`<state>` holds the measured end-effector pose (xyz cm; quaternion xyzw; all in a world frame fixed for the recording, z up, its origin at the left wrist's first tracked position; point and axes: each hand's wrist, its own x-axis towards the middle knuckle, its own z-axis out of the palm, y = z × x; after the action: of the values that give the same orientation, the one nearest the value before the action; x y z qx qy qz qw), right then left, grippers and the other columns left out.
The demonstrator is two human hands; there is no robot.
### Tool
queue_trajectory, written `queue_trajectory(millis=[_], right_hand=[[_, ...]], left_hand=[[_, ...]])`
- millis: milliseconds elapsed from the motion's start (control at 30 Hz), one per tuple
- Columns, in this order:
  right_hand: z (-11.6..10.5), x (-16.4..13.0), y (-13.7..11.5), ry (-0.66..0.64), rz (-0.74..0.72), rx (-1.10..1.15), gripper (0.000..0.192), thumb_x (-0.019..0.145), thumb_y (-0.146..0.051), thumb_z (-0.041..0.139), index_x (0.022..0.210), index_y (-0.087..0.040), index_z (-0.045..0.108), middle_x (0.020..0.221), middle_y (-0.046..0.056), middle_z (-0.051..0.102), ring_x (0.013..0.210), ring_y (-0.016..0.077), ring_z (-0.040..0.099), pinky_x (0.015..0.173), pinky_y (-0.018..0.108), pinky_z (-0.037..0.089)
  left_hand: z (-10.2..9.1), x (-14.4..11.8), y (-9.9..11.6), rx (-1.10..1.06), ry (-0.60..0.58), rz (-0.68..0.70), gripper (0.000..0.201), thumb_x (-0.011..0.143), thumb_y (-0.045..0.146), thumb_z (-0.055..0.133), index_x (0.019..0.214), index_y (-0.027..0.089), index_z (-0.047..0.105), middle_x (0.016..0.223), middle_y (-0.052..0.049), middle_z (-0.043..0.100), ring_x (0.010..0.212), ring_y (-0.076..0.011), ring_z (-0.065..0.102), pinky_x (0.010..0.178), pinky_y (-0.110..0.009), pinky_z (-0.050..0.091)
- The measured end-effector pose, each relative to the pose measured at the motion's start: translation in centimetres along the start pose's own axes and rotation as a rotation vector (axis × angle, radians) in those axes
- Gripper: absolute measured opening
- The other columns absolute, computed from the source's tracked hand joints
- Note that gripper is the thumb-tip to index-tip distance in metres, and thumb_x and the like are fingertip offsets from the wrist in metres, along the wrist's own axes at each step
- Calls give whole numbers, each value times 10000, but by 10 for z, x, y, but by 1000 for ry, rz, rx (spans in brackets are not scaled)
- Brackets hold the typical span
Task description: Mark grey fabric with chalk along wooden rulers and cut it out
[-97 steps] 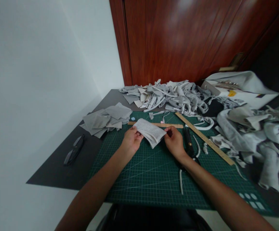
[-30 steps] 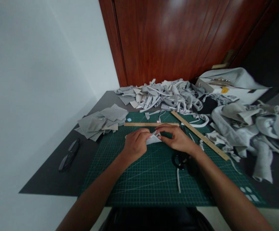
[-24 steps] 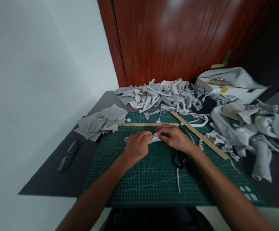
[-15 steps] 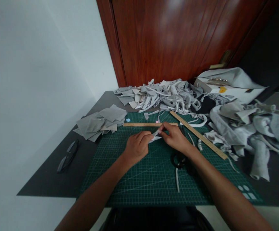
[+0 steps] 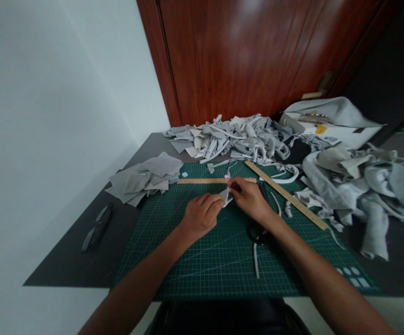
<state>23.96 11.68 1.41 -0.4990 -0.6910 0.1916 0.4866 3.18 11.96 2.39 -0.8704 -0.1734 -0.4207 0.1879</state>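
we pinch a small folded piece of pale grey fabric [image 5: 226, 196] between our left hand [image 5: 202, 215] and right hand [image 5: 250, 201], above the green gridded cutting mat [image 5: 205, 260]; a short wooden ruler [image 5: 215, 180] lies at twelve o'clock, black scissors [image 5: 257, 231] at four.

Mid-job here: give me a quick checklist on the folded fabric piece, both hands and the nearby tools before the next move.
1. Both hands on the fabric piece: ok; left hand and right hand pinch it between them.
2. Piece over the cutting mat: ok.
3. Fold edges aligned: cannot tell; fingers hide most of it.
4. Scissors clear of the piece: ok; they lie beside the right wrist.
5. Short ruler within reach: ok; it lies just beyond the hands.
6. Loose strip on the mat: not ok; it lies in the work area.
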Motion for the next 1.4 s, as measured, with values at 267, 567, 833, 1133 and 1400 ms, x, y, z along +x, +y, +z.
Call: queue_trajectory(millis=[267,567,833,1133,1400], right_hand=[[8,-4,14,-308,496,446,500,544,-90,685,1021,-218,612,722,-62,653,607,136,605,528,233,476],[3,0,12,-304,567,569,264,535,-126,563,746,-194,706,718,-32,709,657,126,633,634,234,537],[4,-1,12,-408,615,688,454,573,-67,543,927,-195,798,662,-40,699,589,115,595,550,192,483],[-27,0,-2,-504,714,889,633,845,-217,767,1431,-225,528,1285,128,752,1098,274,773,1063,530,555],[-23,4,-18,-161,223,822,780,738,-704,816,1355,-291,576,1440,141,654,1355,329,606,1158,547,431]], left_hand=[[0,1,9,129,-12,141,174,1017,102,492,946,171,635,911,-39,756,706,-147,652,621,-295,437],[6,-3,5,109,-28,139,209,1025,93,469,956,154,657,918,-57,738,764,-161,671,674,-291,502],[4,-4,-5,117,-69,181,198,1038,111,453,988,169,637,905,-54,734,762,-174,683,704,-317,539],[6,-6,-19,-139,114,-224,210,995,55,444,1025,197,596,943,-43,709,899,-168,709,809,-283,582],[-7,2,-23,-365,210,-603,120,1004,224,517,956,226,627,917,-24,731,857,-171,698,794,-295,555]])
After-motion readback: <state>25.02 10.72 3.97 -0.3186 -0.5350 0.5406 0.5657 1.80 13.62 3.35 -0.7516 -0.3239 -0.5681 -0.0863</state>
